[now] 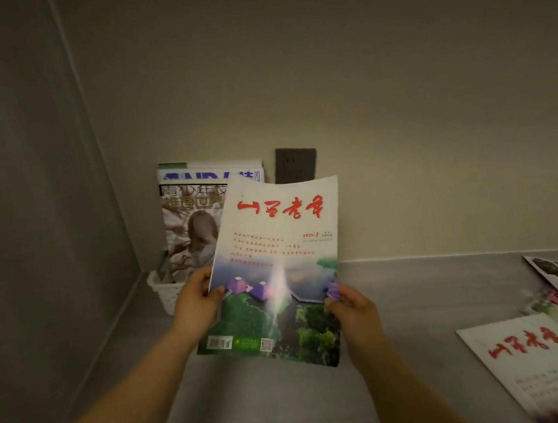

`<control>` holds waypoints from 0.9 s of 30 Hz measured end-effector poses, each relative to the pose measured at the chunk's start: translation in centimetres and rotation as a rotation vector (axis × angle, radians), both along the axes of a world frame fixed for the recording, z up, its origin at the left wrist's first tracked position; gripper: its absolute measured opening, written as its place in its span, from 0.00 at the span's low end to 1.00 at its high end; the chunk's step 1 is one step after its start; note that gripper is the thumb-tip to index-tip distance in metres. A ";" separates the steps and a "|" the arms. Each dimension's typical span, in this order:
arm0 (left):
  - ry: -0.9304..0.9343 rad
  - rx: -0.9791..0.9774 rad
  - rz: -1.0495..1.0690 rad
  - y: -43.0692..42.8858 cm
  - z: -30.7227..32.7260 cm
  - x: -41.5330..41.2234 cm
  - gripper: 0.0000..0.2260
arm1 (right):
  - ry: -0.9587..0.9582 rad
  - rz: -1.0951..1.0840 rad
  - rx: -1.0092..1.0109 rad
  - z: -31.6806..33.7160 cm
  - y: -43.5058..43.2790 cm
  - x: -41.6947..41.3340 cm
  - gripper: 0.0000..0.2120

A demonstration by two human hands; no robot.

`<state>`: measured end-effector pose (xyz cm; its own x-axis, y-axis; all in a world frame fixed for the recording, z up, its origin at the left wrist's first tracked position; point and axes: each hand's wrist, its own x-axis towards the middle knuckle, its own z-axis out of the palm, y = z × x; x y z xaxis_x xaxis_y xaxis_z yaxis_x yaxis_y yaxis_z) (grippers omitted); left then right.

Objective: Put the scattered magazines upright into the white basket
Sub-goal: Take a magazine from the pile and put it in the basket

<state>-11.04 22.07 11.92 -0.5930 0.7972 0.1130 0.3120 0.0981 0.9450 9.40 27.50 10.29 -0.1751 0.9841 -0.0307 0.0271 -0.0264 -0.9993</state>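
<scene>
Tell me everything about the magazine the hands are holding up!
The magazine is glossy paper: white on top with red lettering, green trees and purple roofs below, a barcode lower left. It is held nearly upright before the white basket. The left hand grips its left edge, the right hand its right.

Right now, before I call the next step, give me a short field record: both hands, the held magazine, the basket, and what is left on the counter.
left hand: grips the held magazine's left edge
right hand: pinches its right edge
held magazine: red-titled cover toward the camera, roughly upright, not yet in the basket
white basket: in the counter's left corner, partly hidden by the left hand
standing magazines: at least two upright in the basket
flat magazines: several lying overlapped at the counter's right
</scene>
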 end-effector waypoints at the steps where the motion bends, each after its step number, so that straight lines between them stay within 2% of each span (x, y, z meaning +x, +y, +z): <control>1: 0.007 0.021 0.019 0.1 0.5 -1.4 0.15 | 0.000 0.006 0.005 0.5 0.1 -1.2 0.16; 6: 0.019 0.114 0.108 0.9 2.0 -6.6 0.13 | -0.177 0.042 0.155 2.8 2.3 -5.9 0.12; 9: 0.023 0.155 0.173 1.4 2.1 -9.0 0.11 | -0.323 0.114 0.205 3.9 3.8 -8.9 0.03; 14: -0.023 0.204 0.250 3.1 2.9 -12.2 0.10 | -0.412 0.069 0.328 5.4 6.6 -13.4 0.06; 18: -0.024 0.183 0.277 4.6 2.6 -14.3 0.08 | -0.555 0.016 0.453 5.5 8.5 -15.3 0.07; 22: 0.038 0.073 0.273 6.1 0.8 -16.0 0.08 | -0.640 -0.029 0.436 3.9 9.8 -16.1 0.08; 27: 0.058 -0.043 0.227 7.4 -1.5 -16.9 0.10 | -0.795 0.074 0.329 1.1 11.2 -16.4 0.10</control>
